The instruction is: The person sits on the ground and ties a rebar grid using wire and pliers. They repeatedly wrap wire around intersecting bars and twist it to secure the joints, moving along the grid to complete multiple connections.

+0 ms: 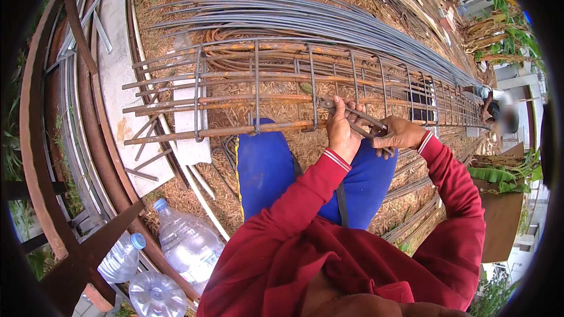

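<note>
A long cage of rusty rebar, with square stirrups along it, stretches from the left across to the far right. My right hand is closed round the handles of a pair of dark metal pincers. Their jaws lie close to a stirrup and a lengthwise bar of the cage. Beside the jaws, my left hand is closed, thumb up and fingers curled against the cage; whatever it pinches is hidden. My knees in blue trousers are under the cage's near side.
Loose grey rebar lies beyond the cage. Large clear plastic bottles stand at lower left, near a pale slab and a brown metal frame. Another person is at the cage's far right end.
</note>
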